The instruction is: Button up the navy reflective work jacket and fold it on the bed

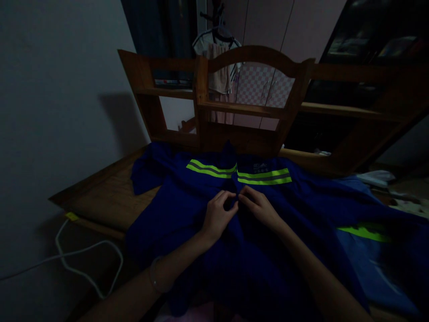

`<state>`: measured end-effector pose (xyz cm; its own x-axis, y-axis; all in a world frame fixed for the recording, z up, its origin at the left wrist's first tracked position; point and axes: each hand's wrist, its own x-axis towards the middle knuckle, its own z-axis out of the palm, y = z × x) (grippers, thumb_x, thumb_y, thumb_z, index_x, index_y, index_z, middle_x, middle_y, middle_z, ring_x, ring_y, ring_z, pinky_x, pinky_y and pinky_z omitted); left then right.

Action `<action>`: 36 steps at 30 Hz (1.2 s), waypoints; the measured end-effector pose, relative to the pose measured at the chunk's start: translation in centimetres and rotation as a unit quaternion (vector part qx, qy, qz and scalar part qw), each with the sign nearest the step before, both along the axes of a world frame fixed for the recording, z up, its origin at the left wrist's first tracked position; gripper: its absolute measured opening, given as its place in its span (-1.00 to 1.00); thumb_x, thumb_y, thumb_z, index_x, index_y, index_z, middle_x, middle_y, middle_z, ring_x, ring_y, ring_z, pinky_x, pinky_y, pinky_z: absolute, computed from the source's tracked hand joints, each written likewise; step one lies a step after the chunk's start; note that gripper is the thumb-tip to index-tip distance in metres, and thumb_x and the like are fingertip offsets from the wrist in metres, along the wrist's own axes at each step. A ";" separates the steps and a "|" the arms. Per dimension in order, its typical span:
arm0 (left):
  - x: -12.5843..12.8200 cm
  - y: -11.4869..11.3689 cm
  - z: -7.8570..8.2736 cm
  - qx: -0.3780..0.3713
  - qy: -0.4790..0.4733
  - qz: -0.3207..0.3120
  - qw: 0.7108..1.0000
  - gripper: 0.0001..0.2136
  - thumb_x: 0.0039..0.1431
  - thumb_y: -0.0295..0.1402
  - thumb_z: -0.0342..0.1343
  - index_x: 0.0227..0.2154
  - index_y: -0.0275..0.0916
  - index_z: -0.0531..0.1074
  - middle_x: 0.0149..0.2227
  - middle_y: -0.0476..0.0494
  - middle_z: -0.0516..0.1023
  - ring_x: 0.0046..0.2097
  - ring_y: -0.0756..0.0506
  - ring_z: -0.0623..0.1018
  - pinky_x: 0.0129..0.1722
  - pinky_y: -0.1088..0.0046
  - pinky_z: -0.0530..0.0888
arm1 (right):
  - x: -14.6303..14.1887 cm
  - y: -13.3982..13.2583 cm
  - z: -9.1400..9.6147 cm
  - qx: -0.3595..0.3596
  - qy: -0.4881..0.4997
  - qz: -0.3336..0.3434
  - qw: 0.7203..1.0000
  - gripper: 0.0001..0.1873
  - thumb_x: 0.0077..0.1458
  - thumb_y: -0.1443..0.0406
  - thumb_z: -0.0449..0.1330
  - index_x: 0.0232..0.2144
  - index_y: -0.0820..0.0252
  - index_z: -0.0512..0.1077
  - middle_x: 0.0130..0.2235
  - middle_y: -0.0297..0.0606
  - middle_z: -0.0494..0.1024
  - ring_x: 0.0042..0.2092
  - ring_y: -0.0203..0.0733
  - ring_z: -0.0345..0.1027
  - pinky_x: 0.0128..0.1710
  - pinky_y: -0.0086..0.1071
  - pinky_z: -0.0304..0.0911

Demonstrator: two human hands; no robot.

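Note:
A dark blue work jacket (187, 210) with yellow-green and grey reflective bands lies spread over a wooden desk, its collar towards the shelf. At the middle of its front, just below the chest bands, both hands meet at the front edges. My left hand (217, 213), a band on its wrist, pinches the cloth between thumb and fingers. From the other side my right hand (258, 205) is closed on the front edge, its fingertips close to the left ones. Whether a button or other fastener sits between the fingertips is too dark to make out.
Behind the jacket stands a wooden shelf unit (241, 107) on the desk (110, 197). A white cable (67, 264) hangs at the left. Lighter blue cloth (372, 268) lies under the right sleeve. Clothes on a rack (217, 44) show beyond the shelf.

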<state>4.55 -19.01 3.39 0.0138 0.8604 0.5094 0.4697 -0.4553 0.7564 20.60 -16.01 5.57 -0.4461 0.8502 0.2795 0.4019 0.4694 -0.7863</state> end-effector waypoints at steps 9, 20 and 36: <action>-0.4 0.7 -0.6 -0.084 -0.126 -0.021 0.988 -0.83 0.03 -0.37 0.12 -0.28 -0.23 0.48 -0.30 -0.09 0.55 -0.26 -0.07 0.54 -0.22 0.46 0.44 | 0.2 0.1 -0.4 0.000 0.013 -0.012 1.000 -0.74 0.20 0.12 0.01 -0.34 0.17 0.35 -0.42 -0.36 0.38 -0.40 -0.32 0.25 -0.42 -0.49 0.13; -0.7 1.6 -1.2 -0.177 -0.239 -0.088 0.951 -0.74 -0.04 -0.24 0.21 -0.30 -0.29 0.49 -0.29 -0.13 0.55 -0.24 -0.07 0.53 -0.23 0.48 0.43 | 0.1 1.2 -1.3 -0.116 0.114 -0.002 0.987 -0.59 0.06 -0.05 0.10 -0.39 0.20 0.35 -0.56 -0.42 0.32 -0.53 -0.35 0.19 -0.49 -0.47 0.13; -1.1 1.9 -1.7 -0.219 -0.287 -0.086 0.929 -0.68 -0.04 -0.33 0.20 -0.19 -0.28 0.39 -0.27 -0.15 0.51 -0.28 -0.02 0.52 -0.26 0.49 0.40 | 0.3 1.0 -0.5 -0.183 0.181 0.000 0.966 -0.60 0.10 -0.01 0.08 -0.42 0.22 0.39 -0.52 -0.36 0.38 -0.52 -0.35 0.25 -0.45 -0.44 0.21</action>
